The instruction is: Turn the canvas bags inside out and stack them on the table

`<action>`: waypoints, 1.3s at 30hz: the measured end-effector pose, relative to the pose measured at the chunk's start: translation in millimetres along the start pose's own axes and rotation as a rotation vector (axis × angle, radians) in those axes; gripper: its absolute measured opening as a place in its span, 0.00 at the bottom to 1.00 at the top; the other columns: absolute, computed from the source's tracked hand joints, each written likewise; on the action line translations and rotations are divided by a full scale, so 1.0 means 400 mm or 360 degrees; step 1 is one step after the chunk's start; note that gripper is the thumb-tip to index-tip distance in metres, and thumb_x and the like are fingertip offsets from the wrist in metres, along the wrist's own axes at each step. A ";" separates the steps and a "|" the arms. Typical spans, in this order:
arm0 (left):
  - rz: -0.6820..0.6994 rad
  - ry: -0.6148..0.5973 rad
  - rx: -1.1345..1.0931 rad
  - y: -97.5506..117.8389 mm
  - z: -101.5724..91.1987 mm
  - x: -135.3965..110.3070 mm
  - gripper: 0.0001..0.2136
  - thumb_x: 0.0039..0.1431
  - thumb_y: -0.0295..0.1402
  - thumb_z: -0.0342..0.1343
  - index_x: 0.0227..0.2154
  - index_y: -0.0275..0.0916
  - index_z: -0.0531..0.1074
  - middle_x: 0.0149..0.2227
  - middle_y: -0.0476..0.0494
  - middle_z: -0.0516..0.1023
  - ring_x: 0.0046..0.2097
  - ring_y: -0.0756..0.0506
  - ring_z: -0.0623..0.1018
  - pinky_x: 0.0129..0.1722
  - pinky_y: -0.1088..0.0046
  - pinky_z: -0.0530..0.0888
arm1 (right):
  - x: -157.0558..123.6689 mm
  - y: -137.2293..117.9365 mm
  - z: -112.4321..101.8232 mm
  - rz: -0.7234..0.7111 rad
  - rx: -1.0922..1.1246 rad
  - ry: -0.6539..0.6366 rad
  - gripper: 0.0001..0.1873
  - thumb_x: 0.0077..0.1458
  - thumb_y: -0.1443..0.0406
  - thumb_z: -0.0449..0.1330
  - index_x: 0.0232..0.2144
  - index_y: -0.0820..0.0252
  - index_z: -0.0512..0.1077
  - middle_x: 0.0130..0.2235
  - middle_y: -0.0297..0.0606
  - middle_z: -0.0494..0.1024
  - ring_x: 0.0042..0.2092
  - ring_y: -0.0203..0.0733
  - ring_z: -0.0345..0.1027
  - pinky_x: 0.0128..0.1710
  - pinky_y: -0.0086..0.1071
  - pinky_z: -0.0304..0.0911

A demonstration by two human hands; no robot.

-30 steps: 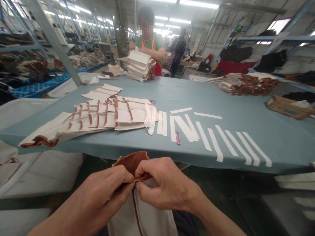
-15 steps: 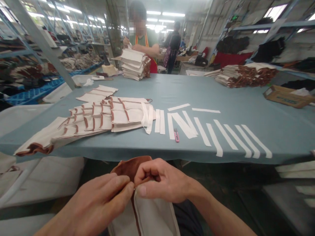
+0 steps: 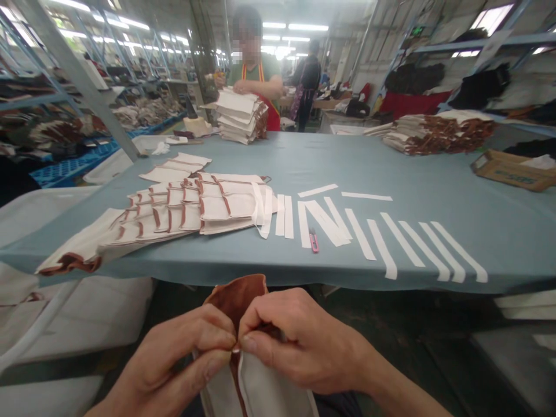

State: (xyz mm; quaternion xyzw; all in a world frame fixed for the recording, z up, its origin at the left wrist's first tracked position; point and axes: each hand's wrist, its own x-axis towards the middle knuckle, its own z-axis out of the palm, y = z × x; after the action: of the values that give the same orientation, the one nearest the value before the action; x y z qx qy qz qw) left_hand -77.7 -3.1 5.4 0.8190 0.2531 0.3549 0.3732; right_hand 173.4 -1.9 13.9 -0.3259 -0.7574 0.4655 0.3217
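Observation:
A white cloth piece with a brown trimmed top (image 3: pixel 237 292) sits low in front of me, below the table edge. My left hand (image 3: pixel 182 359) and my right hand (image 3: pixel 299 341) both pinch it where the brown seam meets the white cloth, thumbs and forefingers pressed together and nearly touching each other. On the blue-grey table (image 3: pixel 434 179) lies an overlapping row of similar white pieces with brown trim (image 3: pixel 174 211), several white strips (image 3: pixel 382 240) laid side by side, and a small pink cutter (image 3: pixel 314 240).
Across the table a person in a red apron (image 3: pixel 256 69) handles a stack of white pieces (image 3: pixel 241 116). Another stack with brown trim (image 3: pixel 434 136) and a cardboard box (image 3: pixel 515 171) stand at the far right. White bins (image 3: pixel 78 313) sit at my left, shelving beyond.
Both hands keep pinching the cloth at the seam; the fingers have shifted slightly along it. The view has tilted a little. The person opposite keeps working at the stack.

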 end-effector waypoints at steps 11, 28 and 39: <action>-0.0497 -0.0350 0.0371 0.016 -0.042 0.031 0.10 0.70 0.31 0.56 0.30 0.43 0.75 0.29 0.56 0.78 0.30 0.51 0.75 0.29 0.79 0.68 | -0.021 -0.017 0.042 -0.0451 -0.1049 0.0269 0.16 0.78 0.65 0.56 0.36 0.59 0.77 0.33 0.36 0.85 0.33 0.41 0.75 0.34 0.37 0.59; -0.0531 -0.0134 -0.0569 -0.008 0.008 -0.016 0.32 0.71 0.68 0.51 0.28 0.42 0.67 0.28 0.51 0.71 0.31 0.48 0.69 0.31 0.75 0.69 | 0.055 0.073 0.065 -0.0028 0.0966 -0.0091 0.30 0.63 0.41 0.71 0.29 0.58 0.69 0.28 0.27 0.66 0.29 0.31 0.55 0.32 0.27 0.57; -0.0513 -0.0072 0.0037 -0.049 0.000 -0.069 0.23 0.73 0.53 0.57 0.27 0.42 0.73 0.26 0.53 0.73 0.29 0.49 0.69 0.36 0.74 0.70 | 0.038 0.018 0.040 0.0253 0.0632 -0.0139 0.25 0.57 0.48 0.77 0.29 0.59 0.71 0.27 0.25 0.69 0.27 0.30 0.54 0.27 0.26 0.54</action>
State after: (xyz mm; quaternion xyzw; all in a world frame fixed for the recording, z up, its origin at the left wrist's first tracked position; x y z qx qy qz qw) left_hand -97.8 -10.1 -20.9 0.7798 0.3768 0.2688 0.4215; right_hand 153.4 4.6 4.1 -0.2943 -0.6359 0.6432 0.3087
